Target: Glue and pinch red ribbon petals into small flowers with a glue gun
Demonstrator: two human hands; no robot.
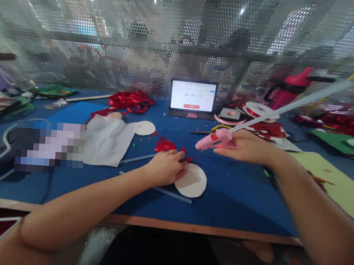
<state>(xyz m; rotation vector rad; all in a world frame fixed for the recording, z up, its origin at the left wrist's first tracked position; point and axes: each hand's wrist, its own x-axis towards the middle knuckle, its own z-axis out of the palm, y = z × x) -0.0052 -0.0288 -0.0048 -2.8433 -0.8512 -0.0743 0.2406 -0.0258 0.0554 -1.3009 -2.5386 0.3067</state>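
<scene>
My left hand (165, 168) rests on the blue table top (236, 193), its fingertips at the edge of a round white disc (191, 180). Small red scraps (164, 145) lie just beyond those fingers. My right hand (242, 147) grips a pink hot glue gun (214, 140) above the table, its tip pointing left. A long translucent glue stick (288, 106) runs up and right from the gun. Two more thin sticks (137, 158) (172, 192) lie beside my left hand.
A tablet (193, 95) showing a timer stands at the back, with red ribbon (130, 101) to its left. Ribbon spools (259, 112) lie to its right. A white sheet (106, 139) lies left, a pale green board (331, 183) right. People sit behind a perforated mesh screen (184, 32).
</scene>
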